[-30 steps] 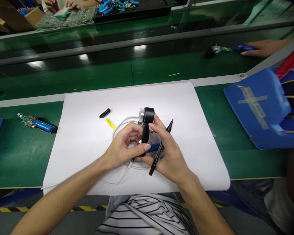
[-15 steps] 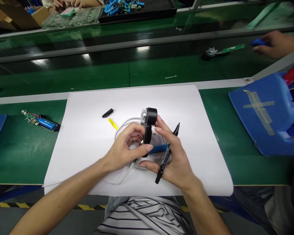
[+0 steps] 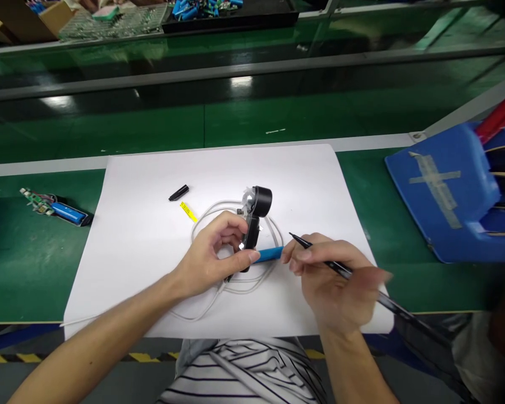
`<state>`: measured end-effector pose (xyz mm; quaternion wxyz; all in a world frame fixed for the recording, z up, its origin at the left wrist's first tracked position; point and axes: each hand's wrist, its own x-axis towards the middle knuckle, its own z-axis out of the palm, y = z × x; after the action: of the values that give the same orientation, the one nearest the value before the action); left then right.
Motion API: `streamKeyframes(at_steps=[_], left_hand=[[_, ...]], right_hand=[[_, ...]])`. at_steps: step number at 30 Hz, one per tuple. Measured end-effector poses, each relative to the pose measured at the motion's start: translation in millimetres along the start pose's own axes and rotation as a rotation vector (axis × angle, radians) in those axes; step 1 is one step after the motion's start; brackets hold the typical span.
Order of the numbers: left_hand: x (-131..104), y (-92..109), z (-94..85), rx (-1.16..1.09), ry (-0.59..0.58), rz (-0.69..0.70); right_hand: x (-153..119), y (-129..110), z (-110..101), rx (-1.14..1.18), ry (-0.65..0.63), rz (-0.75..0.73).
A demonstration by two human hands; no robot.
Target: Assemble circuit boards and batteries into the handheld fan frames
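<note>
My left hand [image 3: 212, 252] grips a black device housing [image 3: 262, 202] with a round head and clear plastic on its left side. A blue cylindrical battery [image 3: 270, 254] sticks out to the right at the housing's lower end. To the right of it, my right hand [image 3: 332, 292] holds a black marker [image 3: 339, 268], bare tip pointing up and left towards the housing. This hand is blurred and apart from the housing. A coiled white cable [image 3: 221, 202] lies beneath the device. Beyond my left hand are a black marker cap [image 3: 179, 193] and a yellow label [image 3: 188, 212].
A white sheet [image 3: 138, 235] covers the green bench before me. On its left lies an opened housing [image 3: 69, 212] with a battery and circuit board. A taped blue bin [image 3: 437, 185] stands right. Across the lane is a black tray [image 3: 256, 21] of blue batteries.
My right hand has moved away from the housing to the right, turning the marker tip towards it. The co-worker's hand and the circuit-board part at upper right are gone from view.
</note>
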<state>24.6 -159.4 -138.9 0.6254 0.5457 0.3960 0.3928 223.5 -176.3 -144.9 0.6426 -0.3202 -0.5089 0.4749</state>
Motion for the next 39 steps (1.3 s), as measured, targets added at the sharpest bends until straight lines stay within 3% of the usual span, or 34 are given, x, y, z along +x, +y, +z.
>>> streamKeyframes(at_steps=[3,9,16,23,28,33,39], left_hand=[[0,1,0.6,-0.003,-0.022,-0.013],[-1,2,3.2,0.007,-0.070,-0.020],[-1,5,4.8,0.004,-0.092,-0.109],[-2,5,4.5,0.000,-0.100,-0.151],[-1,5,3.2,0.009,-0.114,-0.154],[0,5,3.0,0.016,-0.104,-0.160],[1,7,4.4,0.040,-0.091,-0.160]], right_hand=[[1,3,4,-0.035,-0.016,-0.064],[1,4,18,-0.037,0.018,0.028],[3,8,20,-0.119,0.055,-0.186],[3,4,23,-0.186,0.105,-0.223],[0,8,17,-0.377,0.047,-0.297],[0,0,14,-0.553,-0.005,-0.231],[-1,-5,17,-0.586,0.011,-0.170]])
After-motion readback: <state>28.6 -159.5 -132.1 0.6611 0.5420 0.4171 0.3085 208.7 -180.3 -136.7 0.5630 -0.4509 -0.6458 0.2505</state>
